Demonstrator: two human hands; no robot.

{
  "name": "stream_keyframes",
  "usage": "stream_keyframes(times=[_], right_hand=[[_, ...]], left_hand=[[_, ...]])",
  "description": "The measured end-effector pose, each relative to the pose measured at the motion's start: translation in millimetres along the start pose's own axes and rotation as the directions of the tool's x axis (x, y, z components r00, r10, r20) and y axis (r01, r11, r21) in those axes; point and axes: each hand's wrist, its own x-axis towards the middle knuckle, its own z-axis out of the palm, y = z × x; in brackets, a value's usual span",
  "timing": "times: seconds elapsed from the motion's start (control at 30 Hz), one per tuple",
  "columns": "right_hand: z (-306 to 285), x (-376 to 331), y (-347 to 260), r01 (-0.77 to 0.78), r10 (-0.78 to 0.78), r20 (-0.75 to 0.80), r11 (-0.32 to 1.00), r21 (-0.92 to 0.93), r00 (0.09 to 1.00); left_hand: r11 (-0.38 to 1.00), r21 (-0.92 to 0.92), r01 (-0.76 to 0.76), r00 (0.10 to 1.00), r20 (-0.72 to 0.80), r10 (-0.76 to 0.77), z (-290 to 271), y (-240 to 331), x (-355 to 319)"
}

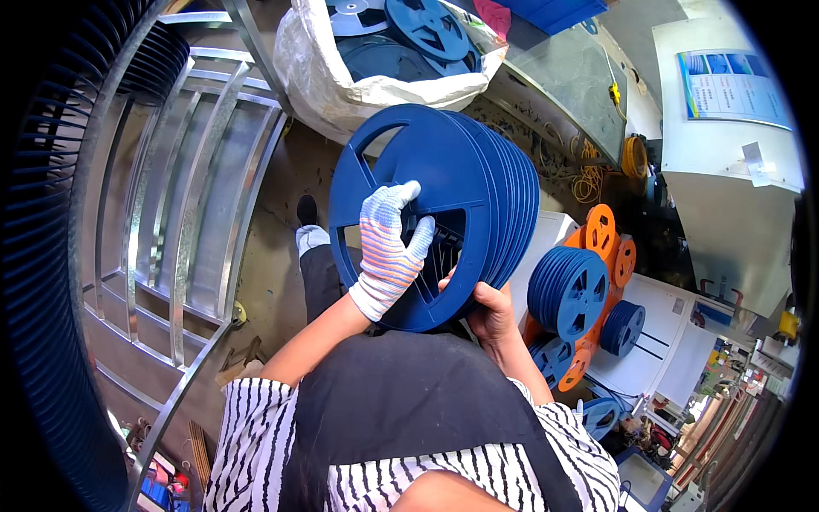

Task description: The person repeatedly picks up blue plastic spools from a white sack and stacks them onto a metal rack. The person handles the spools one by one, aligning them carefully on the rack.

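Observation:
A thick stack of blue plastic reels (431,166) is held up in front of my body, its flat spoked face turned toward the left. My left hand (390,243), in a striped knit glove, grips the front reel near its hub, with thumb and fingers curled at the centre openings. Bare, my right hand (490,316) holds the stack from its lower right edge. The right thumb lies along the rim, and some of its fingers are hidden behind the reels; a fingertip shows through an opening.
A metal rack (200,196) stands at the left, with a long row of dark blue reels (51,256) along it. A white sack (316,77) holding blue reels sits ahead. At the right, orange reels (600,226) and stacked blue reels (570,294) rest by a white machine (631,367).

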Motion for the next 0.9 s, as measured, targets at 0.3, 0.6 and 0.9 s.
stream_keyframes(times=[0.3, 0.6, 0.9], right_hand=[[0.5, 0.4, -1.4, -0.017, 0.017, -0.011, 1.0, -0.018, 1.0], [0.4, -0.4, -2.2, -0.01, 0.01, 0.0, 0.998, -0.07, 1.0], [-3.8, -5.2, 0.1, -0.006, 0.005, -0.021, 0.999, -0.039, 1.0]], left_hand=[[0.995, 0.054, -0.085, 0.996, -0.019, 0.086, 2.9, 0.0, 4.1], [0.888, 0.274, -0.368, 0.929, 0.084, 0.36, 0.6, -0.7, 15.6], [0.909, 0.253, -0.331, 0.943, 0.112, 0.312, 5.6, -0.8, 14.9]])
